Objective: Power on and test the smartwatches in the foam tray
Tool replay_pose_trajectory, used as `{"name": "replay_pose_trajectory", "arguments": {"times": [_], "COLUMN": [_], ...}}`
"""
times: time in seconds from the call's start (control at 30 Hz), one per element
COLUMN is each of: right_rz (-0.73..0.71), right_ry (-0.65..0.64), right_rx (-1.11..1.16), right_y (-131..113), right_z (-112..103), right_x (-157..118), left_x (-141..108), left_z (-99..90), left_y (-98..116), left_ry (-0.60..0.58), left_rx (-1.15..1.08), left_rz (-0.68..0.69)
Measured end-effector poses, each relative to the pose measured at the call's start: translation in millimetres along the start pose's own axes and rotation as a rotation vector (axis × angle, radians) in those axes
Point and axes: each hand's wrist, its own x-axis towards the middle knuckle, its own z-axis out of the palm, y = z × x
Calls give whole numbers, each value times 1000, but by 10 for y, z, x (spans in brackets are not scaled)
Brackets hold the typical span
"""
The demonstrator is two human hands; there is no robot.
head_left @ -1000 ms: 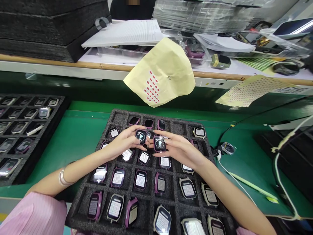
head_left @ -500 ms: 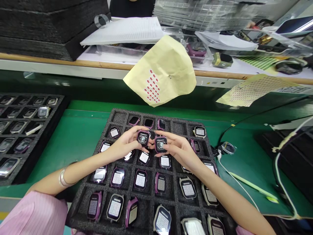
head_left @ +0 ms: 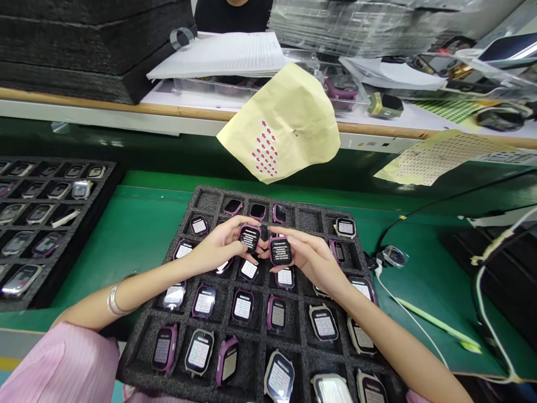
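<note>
My left hand [head_left: 229,239] grips a purple smartwatch case [head_left: 250,238] whose dark screen carries lines of white text. A matching purple smartwatch [head_left: 281,251] sits in my right hand [head_left: 309,252], its screen listing similar text. Both watches are held side by side, a little apart, over a black foam tray [head_left: 300,313]. Square pockets in the tray hold several purple and silver-beige watches, such as a purple one [head_left: 243,307] and a beige one [head_left: 323,323], many with lit white screens. Along the back row, some purple watches [head_left: 257,211] have dark screens.
Another foam tray of watches [head_left: 111,184] lies at the left. A shelf edge [head_left: 197,112] runs across the back, with papers [head_left: 222,56] and a hanging yellow sheet [head_left: 289,123]. At the right are a white cable [head_left: 403,305] and a green stick [head_left: 436,323]. Behind the shelf is a person in black [head_left: 232,17].
Both held watch screens have switched from a watch face-like display to lists of text. The hands stay in nearly the same place; the whole view has shifted slightly.
</note>
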Motion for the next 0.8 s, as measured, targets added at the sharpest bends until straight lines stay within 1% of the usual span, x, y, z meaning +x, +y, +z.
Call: {"name": "replay_pose_trajectory", "arguments": {"times": [0.1, 0.3, 0.4, 0.5, 0.6, 0.67, 0.73, 0.8], "right_rz": [6, -3, -2, -31, -60, -68, -89, -144], "right_ry": [-10, -1, -5, -41, -78, -59, 30, 165], "right_rx": [22, -16, -51, -128, -266, -400, -605, -872], "right_y": [-16, 2, 17, -4, -62, -116, -176, -237], "right_z": [23, 22, 7, 16, 6, -67, -225, -465], "right_x": [-4, -18, -31, -53, -66, -56, -17, 50], "left_x": [8, 25, 32, 33, 24, 12, -7, -24], "left_z": [-2, -10, -20, -22, -19, -24, -48, -109], "left_y": [-5, -30, -34, -14, 12, 20, 18, 14], "left_ry": [19, 29, 37, 49, 32, 11, 5, 14], "left_rx": [6, 28, 36, 25, 23, 36, 51, 71], "left_rz": [-1, 12, 15, 14, 22, 27, 33, 48]}}
